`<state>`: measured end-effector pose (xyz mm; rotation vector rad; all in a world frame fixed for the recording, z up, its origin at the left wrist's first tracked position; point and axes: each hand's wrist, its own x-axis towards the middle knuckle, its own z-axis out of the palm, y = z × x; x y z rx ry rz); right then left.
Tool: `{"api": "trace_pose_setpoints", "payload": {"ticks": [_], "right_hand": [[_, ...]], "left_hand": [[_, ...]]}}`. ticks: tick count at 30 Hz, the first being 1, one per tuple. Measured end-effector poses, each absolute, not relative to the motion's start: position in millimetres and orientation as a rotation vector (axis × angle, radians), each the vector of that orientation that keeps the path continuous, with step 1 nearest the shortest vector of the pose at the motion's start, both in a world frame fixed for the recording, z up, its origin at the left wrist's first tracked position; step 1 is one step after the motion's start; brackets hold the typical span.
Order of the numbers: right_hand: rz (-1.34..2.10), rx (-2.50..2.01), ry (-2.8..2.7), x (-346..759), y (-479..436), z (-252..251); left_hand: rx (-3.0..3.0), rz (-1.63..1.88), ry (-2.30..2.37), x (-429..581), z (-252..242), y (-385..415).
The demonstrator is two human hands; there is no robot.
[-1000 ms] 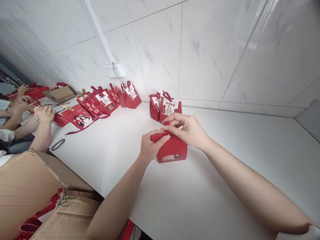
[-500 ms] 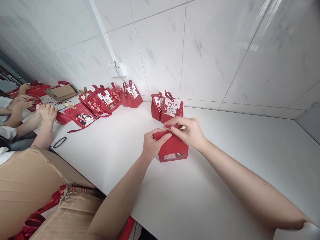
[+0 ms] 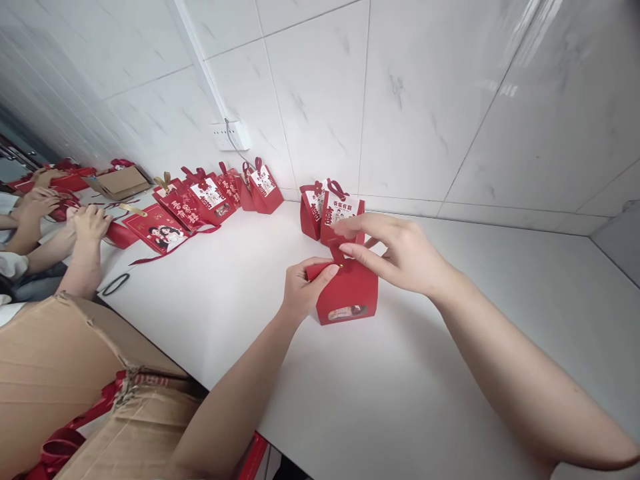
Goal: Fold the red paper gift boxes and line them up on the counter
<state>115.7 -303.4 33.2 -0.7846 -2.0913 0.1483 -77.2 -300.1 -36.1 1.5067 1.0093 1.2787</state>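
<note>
left arm [image 3: 233,380]: out in front, slanting up | left hand [image 3: 305,287]: pinching, thumb in front, fingers tucked behind | right arm [image 3: 510,353]: slants in from the right | right hand [image 3: 400,252]: thumb and fingers apart, pointing left

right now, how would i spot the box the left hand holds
On the white table, follow the camera wearer's two arms. The left hand pinches the top of a red box. Its near face has a low window but lacks the white printed panels of the two boxes just behind.
</note>
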Motion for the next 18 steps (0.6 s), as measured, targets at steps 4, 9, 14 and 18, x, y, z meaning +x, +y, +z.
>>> {"api": "trace_pose_setpoints", "payload": {"ticks": [4,9,14,18], "right_hand": [[0.114,-0.688,-2.193,111.7,-300.5,33.5],[0.159,-0.708,-2.125,113.9,-296.7,28.6],[0.19,-0.725,-2.054,110.5,-297.6,25.4],[0.269,-0.792,-2.018,113.2,-298.6,27.7]], "left_hand": [[1.529,1.291,0.977,-77.0,-36.5,-300.3],[1.508,1.281,1.004,-76.6,-37.4,-298.3],[1.528,1.272,0.985,-77.7,-36.7,-298.0],[1.582,1.28,0.999,-78.6,-39.4,-296.0]]}}
